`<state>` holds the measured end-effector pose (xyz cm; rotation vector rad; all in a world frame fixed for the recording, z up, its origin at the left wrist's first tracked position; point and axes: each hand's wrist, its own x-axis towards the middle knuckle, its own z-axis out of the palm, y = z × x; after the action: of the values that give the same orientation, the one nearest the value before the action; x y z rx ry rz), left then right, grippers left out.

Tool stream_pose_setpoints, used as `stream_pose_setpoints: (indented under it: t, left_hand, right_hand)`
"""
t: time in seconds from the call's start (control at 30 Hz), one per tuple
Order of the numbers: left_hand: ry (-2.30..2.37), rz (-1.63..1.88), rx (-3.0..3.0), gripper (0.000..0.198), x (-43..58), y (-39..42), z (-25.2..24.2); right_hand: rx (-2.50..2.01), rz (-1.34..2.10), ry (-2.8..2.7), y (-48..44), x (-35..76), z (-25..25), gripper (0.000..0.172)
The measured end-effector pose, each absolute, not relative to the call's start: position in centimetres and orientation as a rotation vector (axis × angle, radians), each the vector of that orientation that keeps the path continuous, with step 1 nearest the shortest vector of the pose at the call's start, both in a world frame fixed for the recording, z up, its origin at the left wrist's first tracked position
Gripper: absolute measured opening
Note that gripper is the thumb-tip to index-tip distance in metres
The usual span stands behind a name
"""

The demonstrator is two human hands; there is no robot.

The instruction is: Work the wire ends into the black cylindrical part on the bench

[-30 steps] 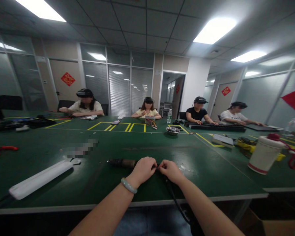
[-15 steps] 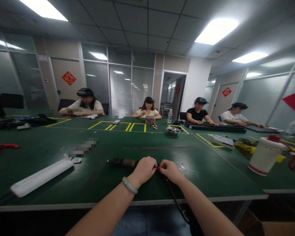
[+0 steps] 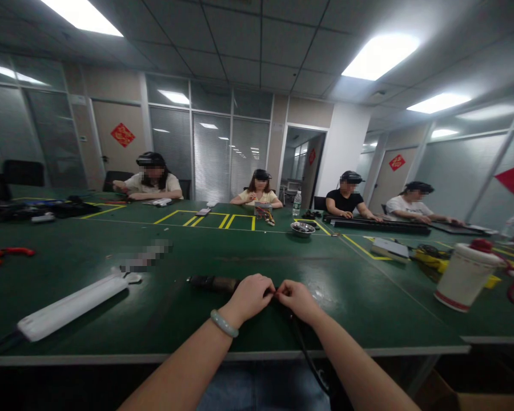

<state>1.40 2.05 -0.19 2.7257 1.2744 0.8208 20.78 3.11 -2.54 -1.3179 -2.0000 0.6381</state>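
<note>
On the green table in front of me lies a dark, corded tool (image 3: 214,283) that looks like an electric screwdriver, its small metal tip pointing left. My left hand (image 3: 253,294) rests over its right end, fingers closed. Close beside it, my right hand (image 3: 297,299) has thumb and fingers pinched together. The two sets of fingertips meet, and what they grip between them is too small and covered to make out. From under my right hand a black cable (image 3: 304,348) runs down over the table's front edge. A pale bangle circles my left wrist.
A white power strip (image 3: 75,308) lies at left, near a red curved object (image 3: 11,254). At right stand a large cream cup (image 3: 465,279) and a white box (image 3: 389,249). A metal bowl (image 3: 302,229) sits farther back. Several people sit across the table.
My hands stay nearly in place with fingertips together. The view has shifted slightly. Across the table, the person at far left has raised a hand.
</note>
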Motion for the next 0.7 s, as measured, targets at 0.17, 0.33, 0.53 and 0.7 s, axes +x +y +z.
stream_pose_setpoints:
  t: [0.17,0.33,0.53,0.7]
  left_hand:
    - [1.244,0.823,2.708,0.009,1.14,2.25,-0.27]
    - [1.267,0.807,2.696,0.010,1.18,2.22,-0.19]
    - [1.271,0.779,2.704,0.011,1.24,2.22,-0.15]
    - [1.290,0.802,2.685,0.009,1.29,2.29,-0.25]
  right_hand:
    - [-1.301,0.646,-2.002,3.10,20.82,-2.51,0.011]
    - [-1.285,0.642,-2.003,3.05,20.93,-2.50,0.010]
    - [-1.306,0.597,-2.017,2.89,20.78,-2.38,0.011]
    - [-1.338,0.603,-2.013,2.90,20.50,-2.55,0.013]
